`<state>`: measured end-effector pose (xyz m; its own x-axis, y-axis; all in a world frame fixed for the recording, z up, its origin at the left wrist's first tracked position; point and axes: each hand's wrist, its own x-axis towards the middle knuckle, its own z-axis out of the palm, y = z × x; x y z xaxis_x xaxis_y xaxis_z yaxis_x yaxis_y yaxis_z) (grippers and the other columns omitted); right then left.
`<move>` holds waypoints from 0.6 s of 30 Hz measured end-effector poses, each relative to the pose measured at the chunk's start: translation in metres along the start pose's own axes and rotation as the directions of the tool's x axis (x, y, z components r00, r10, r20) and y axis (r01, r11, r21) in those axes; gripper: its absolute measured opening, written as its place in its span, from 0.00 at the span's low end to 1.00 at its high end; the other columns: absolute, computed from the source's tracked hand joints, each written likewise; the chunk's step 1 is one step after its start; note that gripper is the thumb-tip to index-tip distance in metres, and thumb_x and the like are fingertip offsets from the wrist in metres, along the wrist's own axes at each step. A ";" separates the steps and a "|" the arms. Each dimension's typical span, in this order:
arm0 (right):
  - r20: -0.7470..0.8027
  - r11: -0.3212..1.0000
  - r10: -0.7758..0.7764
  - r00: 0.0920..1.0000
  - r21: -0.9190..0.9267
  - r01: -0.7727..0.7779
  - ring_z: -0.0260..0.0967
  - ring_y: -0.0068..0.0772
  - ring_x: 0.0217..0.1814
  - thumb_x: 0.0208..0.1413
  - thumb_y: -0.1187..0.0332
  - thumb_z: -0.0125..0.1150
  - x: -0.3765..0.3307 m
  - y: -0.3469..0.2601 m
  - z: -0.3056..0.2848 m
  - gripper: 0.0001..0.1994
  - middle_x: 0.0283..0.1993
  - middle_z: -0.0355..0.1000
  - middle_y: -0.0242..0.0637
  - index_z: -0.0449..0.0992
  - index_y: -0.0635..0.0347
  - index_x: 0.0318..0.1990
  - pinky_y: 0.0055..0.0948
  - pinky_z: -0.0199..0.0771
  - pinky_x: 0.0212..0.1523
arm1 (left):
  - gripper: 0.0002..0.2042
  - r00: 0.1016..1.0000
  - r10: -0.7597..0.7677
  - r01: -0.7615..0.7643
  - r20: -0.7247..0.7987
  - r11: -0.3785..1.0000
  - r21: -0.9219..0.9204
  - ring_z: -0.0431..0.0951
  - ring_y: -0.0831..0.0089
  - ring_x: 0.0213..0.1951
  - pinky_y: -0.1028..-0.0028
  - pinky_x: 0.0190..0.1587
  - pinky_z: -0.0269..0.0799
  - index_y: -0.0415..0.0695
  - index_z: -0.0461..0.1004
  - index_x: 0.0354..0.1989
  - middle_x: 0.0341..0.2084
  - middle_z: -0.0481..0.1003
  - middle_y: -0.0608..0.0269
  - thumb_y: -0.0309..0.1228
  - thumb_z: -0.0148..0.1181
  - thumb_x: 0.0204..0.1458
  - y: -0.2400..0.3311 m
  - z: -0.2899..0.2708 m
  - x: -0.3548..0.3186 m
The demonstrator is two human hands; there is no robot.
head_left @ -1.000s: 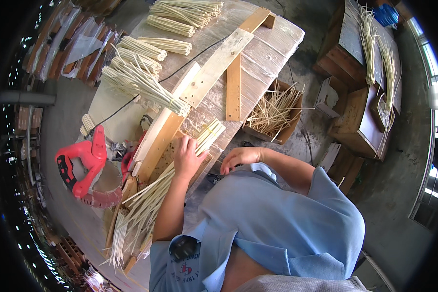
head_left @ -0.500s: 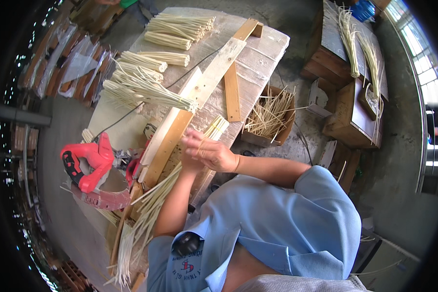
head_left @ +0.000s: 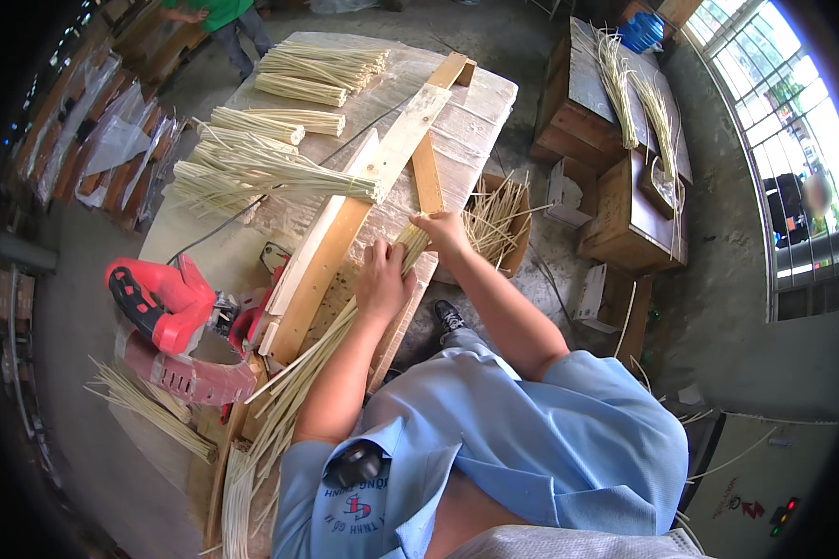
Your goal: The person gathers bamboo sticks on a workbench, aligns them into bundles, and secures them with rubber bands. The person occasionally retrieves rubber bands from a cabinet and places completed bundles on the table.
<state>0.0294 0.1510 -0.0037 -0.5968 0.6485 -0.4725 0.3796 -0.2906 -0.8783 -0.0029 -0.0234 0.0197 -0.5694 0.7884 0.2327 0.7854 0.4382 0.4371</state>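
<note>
A long bundle of thin pale cane sticks [head_left: 322,349] lies slantwise along the near side of the workbench, beside a wooden rail [head_left: 324,284]. My left hand [head_left: 384,278] is closed round the bundle near its far end. My right hand [head_left: 444,235] grips the bundle's tip, just beyond the left, with its fingertips bent over the ends. To the left of the rail stands a red power saw [head_left: 172,303] with a curved base. A loose sheaf of cane [head_left: 289,172] rests across the bench beyond my left hand.
More cut cane bundles [head_left: 322,67] lie at the bench's far end. A cardboard box of cane offcuts [head_left: 499,224] stands on the floor right of the bench. Wooden cabinets [head_left: 625,200] line the right side. A person in green [head_left: 219,23] stands far left. A black cord [head_left: 336,149] crosses the bench.
Earlier my hands were together above the bundle, the right blurred over the left. Now they are apart, both gripping the bundle. The view has shifted, bringing the person in green further in.
</note>
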 end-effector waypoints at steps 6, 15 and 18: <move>0.349 0.931 0.340 0.873 -0.256 -0.260 0.81 0.51 0.40 0.51 0.65 0.75 0.052 -0.037 -0.015 0.27 0.44 0.76 0.61 0.73 0.84 0.47 0.39 0.88 0.33 | 0.19 0.999 -0.031 0.031 0.025 0.999 -0.009 0.71 0.54 0.49 0.56 0.46 0.75 0.45 0.71 0.48 0.43 0.67 0.56 0.35 0.66 0.48 -0.007 0.000 -0.002; 0.690 0.700 0.707 0.152 -0.655 -0.284 0.72 0.61 0.59 0.67 0.60 0.50 0.110 -0.049 0.010 0.25 0.60 0.69 0.63 0.66 0.75 0.61 0.54 0.79 0.57 | 0.19 0.998 -0.063 0.062 0.021 0.998 0.011 0.71 0.55 0.50 0.56 0.46 0.74 0.46 0.71 0.47 0.43 0.67 0.56 0.33 0.66 0.46 -0.003 -0.003 -0.001; 0.745 0.671 0.665 -0.046 -0.623 -0.401 0.68 0.69 0.62 0.68 0.49 0.43 0.118 -0.030 0.011 0.34 0.62 0.66 0.69 0.63 0.79 0.63 0.58 0.67 0.67 | 0.20 0.994 -0.108 0.108 0.029 0.994 -0.021 0.71 0.55 0.49 0.57 0.47 0.74 0.46 0.71 0.48 0.43 0.67 0.56 0.33 0.67 0.46 -0.003 -0.001 -0.001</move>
<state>-0.0599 0.2288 -0.0337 -0.2470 -0.7476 -0.6165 0.9349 -0.0165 -0.3545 -0.0049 -0.0254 0.0189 -0.6433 0.7490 0.1586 0.7138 0.5119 0.4779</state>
